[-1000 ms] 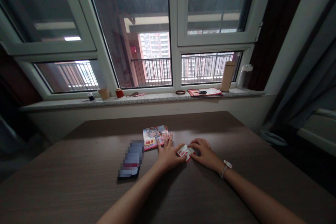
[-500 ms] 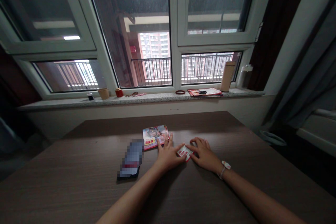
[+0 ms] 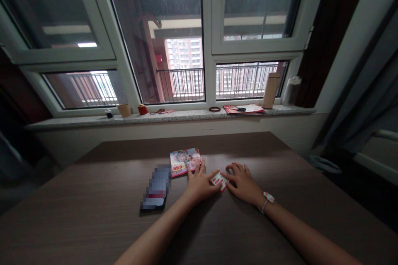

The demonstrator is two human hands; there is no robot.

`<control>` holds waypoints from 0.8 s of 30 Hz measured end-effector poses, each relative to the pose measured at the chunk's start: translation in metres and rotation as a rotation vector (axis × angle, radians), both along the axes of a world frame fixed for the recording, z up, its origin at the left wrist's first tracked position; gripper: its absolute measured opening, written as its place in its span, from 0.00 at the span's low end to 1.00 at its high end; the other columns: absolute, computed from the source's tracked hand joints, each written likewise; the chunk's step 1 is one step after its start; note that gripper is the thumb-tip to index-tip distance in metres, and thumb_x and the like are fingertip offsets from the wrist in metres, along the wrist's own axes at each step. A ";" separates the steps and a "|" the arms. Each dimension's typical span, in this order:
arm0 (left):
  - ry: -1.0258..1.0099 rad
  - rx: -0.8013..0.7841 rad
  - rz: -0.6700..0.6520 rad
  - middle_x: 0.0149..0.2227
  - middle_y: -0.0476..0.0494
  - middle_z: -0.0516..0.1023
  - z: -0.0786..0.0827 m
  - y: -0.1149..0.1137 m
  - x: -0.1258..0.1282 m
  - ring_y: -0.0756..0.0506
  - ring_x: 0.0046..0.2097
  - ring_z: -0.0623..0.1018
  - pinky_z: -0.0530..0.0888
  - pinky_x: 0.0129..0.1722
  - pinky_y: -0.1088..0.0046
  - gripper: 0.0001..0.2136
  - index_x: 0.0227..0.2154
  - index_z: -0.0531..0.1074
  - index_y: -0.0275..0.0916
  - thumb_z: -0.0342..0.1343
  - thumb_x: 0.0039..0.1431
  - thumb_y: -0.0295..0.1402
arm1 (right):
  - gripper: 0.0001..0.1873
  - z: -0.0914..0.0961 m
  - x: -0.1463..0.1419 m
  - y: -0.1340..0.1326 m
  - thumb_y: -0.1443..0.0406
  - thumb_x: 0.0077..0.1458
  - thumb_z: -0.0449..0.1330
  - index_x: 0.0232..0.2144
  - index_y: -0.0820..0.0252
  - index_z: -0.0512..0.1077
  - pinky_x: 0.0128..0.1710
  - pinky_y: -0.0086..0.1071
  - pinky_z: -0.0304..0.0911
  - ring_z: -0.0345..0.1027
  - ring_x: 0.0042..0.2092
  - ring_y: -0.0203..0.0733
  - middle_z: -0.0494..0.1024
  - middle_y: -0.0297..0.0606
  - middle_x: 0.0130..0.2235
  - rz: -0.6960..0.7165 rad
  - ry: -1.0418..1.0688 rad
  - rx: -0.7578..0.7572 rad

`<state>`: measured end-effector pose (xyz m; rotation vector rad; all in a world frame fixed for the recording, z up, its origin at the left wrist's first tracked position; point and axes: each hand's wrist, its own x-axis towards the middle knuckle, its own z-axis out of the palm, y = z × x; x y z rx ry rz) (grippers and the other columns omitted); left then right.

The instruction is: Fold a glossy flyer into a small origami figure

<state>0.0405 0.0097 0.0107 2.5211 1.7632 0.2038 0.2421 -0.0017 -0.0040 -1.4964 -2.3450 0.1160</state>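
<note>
Both of my hands rest on a dark wooden table (image 3: 93, 215). Between them lies a small folded red-and-white paper (image 3: 219, 180). My left hand (image 3: 199, 183) lies flat with fingers spread, its thumb touching the paper's left edge. My right hand (image 3: 243, 181) presses on the paper's right side with fingers curved and apart. A colourful leaflet with a yellow price tag (image 3: 184, 161) lies just beyond my left fingertips. A bracelet sits on my right wrist.
A dark phone (image 3: 156, 188) lies left of my left hand. On the stone windowsill (image 3: 77, 121) stand a paper cup (image 3: 124, 110), a small red pot (image 3: 142, 109), a tall flask (image 3: 270, 90), a jar (image 3: 289, 90) and red papers (image 3: 244, 109). A curtain hangs at right.
Both hands stay on the small paper almost unmoved. The view has shifted slightly.
</note>
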 end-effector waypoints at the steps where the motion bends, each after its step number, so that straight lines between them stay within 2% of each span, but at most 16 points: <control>1: 0.000 -0.001 0.002 0.69 0.47 0.44 0.000 0.000 0.000 0.28 0.67 0.45 0.34 0.56 0.33 0.29 0.59 0.58 0.65 0.45 0.54 0.60 | 0.23 0.001 0.000 0.000 0.58 0.57 0.53 0.55 0.38 0.65 0.62 0.59 0.33 0.48 0.62 0.52 0.66 0.38 0.55 0.000 0.000 0.001; 9: -0.009 -0.014 0.006 0.68 0.48 0.45 -0.001 0.001 -0.001 0.28 0.67 0.45 0.35 0.57 0.34 0.29 0.59 0.57 0.65 0.45 0.54 0.60 | 0.22 0.004 -0.001 -0.001 0.57 0.55 0.55 0.53 0.37 0.68 0.61 0.59 0.33 0.49 0.61 0.53 0.67 0.38 0.53 -0.032 0.024 0.000; 16: -0.043 0.036 -0.011 0.67 0.48 0.50 -0.003 0.000 -0.001 0.30 0.67 0.45 0.32 0.57 0.35 0.28 0.58 0.60 0.65 0.45 0.54 0.60 | 0.19 0.009 0.000 -0.003 0.55 0.53 0.57 0.49 0.39 0.72 0.61 0.58 0.36 0.57 0.55 0.49 0.67 0.39 0.48 -0.051 0.046 0.018; 24: 0.002 0.014 0.004 0.67 0.48 0.52 0.004 -0.004 0.001 0.31 0.68 0.42 0.29 0.58 0.39 0.28 0.58 0.60 0.64 0.45 0.55 0.60 | 0.14 0.011 0.003 -0.003 0.52 0.53 0.58 0.38 0.45 0.78 0.62 0.57 0.36 0.60 0.51 0.48 0.69 0.38 0.42 -0.042 0.026 0.088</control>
